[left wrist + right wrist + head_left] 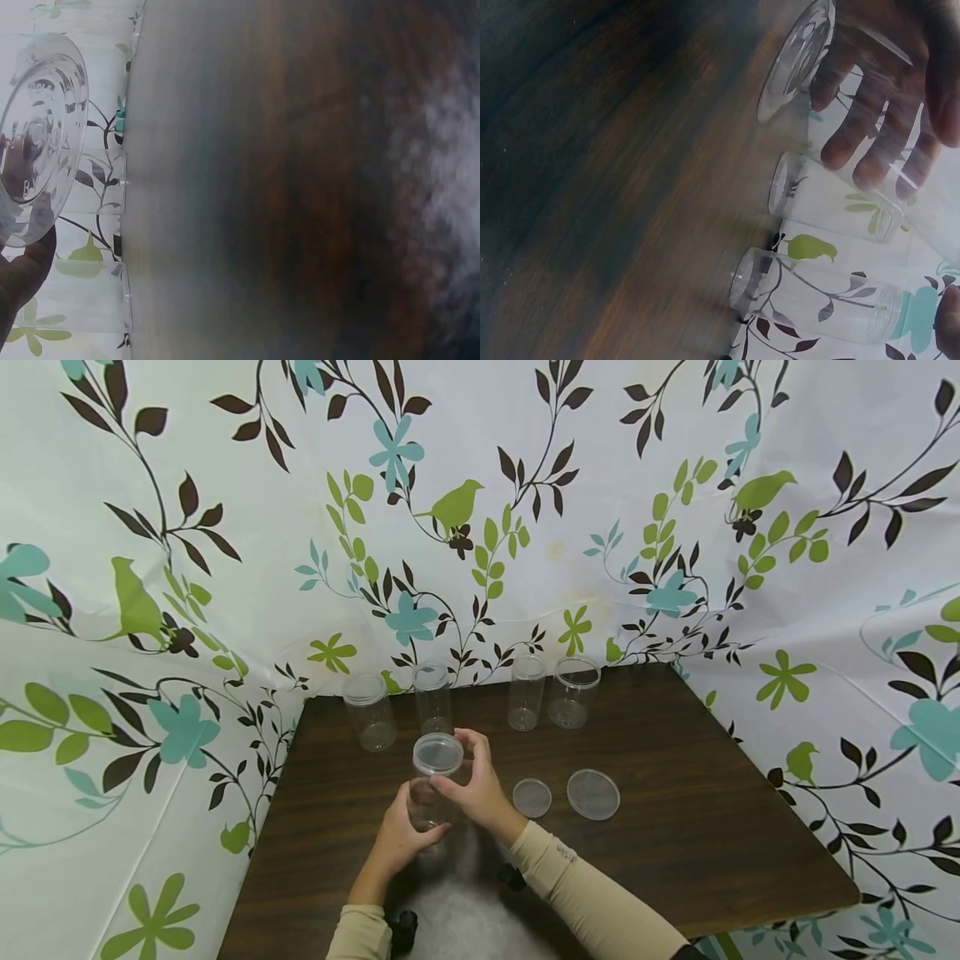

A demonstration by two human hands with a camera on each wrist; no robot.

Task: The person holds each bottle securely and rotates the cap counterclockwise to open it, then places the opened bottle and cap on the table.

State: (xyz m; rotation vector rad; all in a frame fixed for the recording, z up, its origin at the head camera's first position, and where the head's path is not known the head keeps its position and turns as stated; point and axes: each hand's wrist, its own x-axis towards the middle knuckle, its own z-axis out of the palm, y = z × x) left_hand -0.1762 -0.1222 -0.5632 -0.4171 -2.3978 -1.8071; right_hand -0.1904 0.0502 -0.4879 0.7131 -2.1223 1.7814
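Observation:
Both hands grip one clear plastic jar point(429, 803), held up over the near part of the table with its lid point(438, 750) at the top. My left hand point(405, 837) holds its lower left side, near the base. My right hand point(482, 789) wraps the right side, thumb in front below the lid and fingers behind. The left wrist view shows the jar's moulded base point(37, 139) clear of the table. Through the clear wall, the right wrist view shows the right fingers point(870, 161) curled round the jar.
Along the table's back edge stand a wide jar point(371, 717), a narrower jar point(432, 700), a slim jar point(527, 695) and a wide-mouthed jar point(573, 697). A small round lid point(532, 798) and a larger lid point(593, 795) lie flat right of the hands. Patterned cloth hangs behind.

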